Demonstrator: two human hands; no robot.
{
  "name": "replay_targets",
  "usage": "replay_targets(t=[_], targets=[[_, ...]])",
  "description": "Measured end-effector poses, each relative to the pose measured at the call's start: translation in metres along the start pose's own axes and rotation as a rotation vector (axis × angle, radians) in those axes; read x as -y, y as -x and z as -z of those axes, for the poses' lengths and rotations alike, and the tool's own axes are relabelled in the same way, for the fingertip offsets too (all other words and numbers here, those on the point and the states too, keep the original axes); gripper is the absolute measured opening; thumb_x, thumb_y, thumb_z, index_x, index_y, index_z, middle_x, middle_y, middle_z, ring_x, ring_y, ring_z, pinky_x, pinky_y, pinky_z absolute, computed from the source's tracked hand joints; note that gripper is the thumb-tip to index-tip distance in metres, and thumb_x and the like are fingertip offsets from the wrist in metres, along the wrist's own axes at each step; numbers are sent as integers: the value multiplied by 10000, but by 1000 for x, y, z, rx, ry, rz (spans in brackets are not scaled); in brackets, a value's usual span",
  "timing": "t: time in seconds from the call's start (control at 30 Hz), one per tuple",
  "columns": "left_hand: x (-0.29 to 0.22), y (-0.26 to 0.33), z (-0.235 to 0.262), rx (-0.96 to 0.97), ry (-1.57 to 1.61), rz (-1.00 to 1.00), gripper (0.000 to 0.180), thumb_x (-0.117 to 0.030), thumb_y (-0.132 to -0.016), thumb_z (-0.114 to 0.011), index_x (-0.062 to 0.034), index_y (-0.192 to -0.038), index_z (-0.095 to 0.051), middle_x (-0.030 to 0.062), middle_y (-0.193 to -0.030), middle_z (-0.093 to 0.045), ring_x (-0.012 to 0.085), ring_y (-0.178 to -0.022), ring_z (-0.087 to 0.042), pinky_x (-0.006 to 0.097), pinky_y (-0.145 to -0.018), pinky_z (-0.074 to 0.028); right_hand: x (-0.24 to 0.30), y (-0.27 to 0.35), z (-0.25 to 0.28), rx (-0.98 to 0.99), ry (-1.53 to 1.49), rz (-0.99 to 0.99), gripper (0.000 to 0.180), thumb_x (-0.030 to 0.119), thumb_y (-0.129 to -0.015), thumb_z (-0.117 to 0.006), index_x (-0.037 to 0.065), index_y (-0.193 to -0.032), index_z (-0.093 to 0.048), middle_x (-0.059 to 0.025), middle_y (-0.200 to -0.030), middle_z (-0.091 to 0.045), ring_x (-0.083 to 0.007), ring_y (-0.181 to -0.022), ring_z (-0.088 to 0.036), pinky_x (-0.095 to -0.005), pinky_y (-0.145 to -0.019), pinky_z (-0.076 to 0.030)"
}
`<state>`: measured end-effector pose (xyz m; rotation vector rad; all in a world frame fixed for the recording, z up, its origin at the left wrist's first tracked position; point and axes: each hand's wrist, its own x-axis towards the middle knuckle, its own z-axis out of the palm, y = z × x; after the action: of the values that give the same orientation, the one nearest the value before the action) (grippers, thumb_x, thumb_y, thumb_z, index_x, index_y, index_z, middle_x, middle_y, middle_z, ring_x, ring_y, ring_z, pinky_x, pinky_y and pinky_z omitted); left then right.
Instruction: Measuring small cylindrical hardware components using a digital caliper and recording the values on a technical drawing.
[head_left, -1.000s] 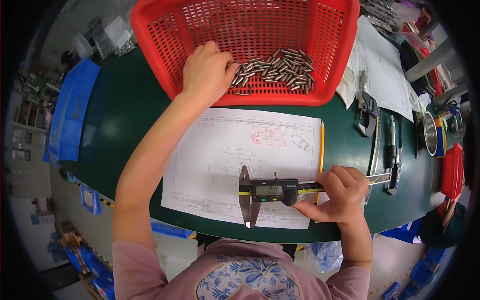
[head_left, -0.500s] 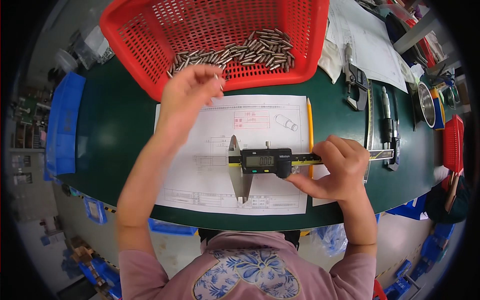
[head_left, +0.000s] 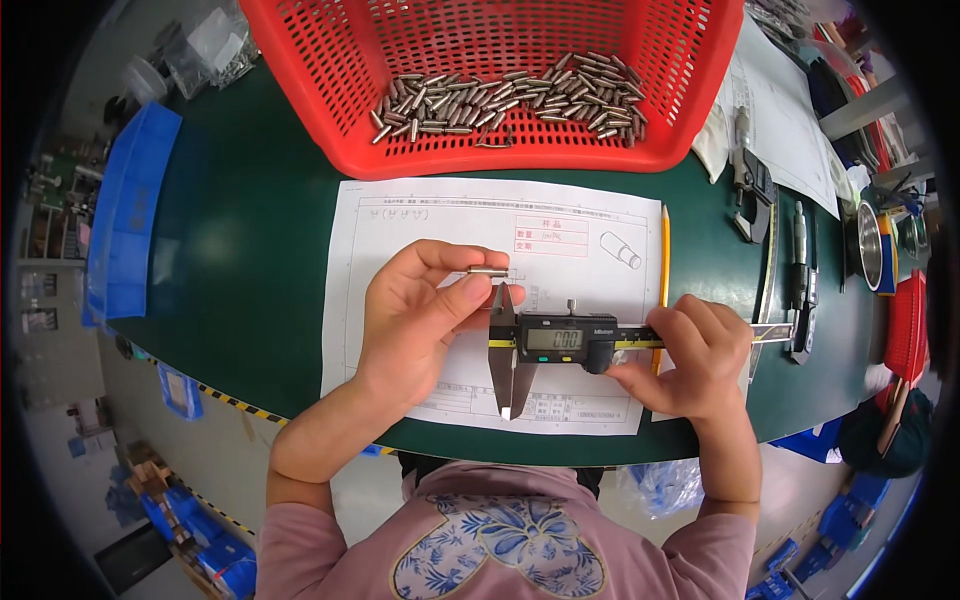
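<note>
The left hand has its grip narrowed on 1 metal pin, pinched between thumb and fingers just above the upper tips of the digital caliper. The right hand has its grip closed around the caliper's beam, over the technical drawing on the green counter. The caliper's jaws are together, without the pin between them. Apparently 1 pin is picked out and ungauged; many loose pins lie in the red basket.
</note>
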<state>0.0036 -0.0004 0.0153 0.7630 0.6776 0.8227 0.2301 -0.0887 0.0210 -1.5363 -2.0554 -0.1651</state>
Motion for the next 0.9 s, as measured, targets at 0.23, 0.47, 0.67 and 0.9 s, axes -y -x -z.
replay_targets(t=[0.23, 0.47, 0.67, 0.9], targets=[[2, 2, 1, 12, 27, -23, 152, 22, -831, -540, -3, -975, -496, 158, -1033, -555, 244, -887, -621, 324, -744, -543, -1, 1, -1, 27, -50, 27, 401, 397, -609, -712, 54, -694, -522, -32, -541, -416, -191, -409, -416, -291, -377, -298], [1, 3, 0, 11, -39, 4, 152, -33, -842, -537, -35, -990, -502, 123, -1015, -573, 231, -864, -619, 312, -760, -501, -2, 1, 0, 32, -54, 36, 399, 386, -609, -713, 45, -710, -532, -35, -547, -430, -187, -415, -421, -289, -382, -305], [2, 3, 0, 14, -47, 9, 147, -49, -848, -536, -34, -990, -502, 121, -1011, -574, 228, -855, -620, 299, -748, -498, -2, 1, 0, 29, -56, 41, 384, 370, -611, -713, 45, -716, -538, -33, -548, -436, -186, -415, -425, -287, -382, -303], [1, 4, 0, 11, -51, 2, 142, -51, -845, -543, -34, -980, -501, 120, -1006, -576, 228, -843, -624, 295, -739, -497, -1, 0, 0, 36, -83, 32, 362, 344, -604, -709, 43, -726, -547, -26, -543, -434, -184, -417, -432, -287, -383, -305]])
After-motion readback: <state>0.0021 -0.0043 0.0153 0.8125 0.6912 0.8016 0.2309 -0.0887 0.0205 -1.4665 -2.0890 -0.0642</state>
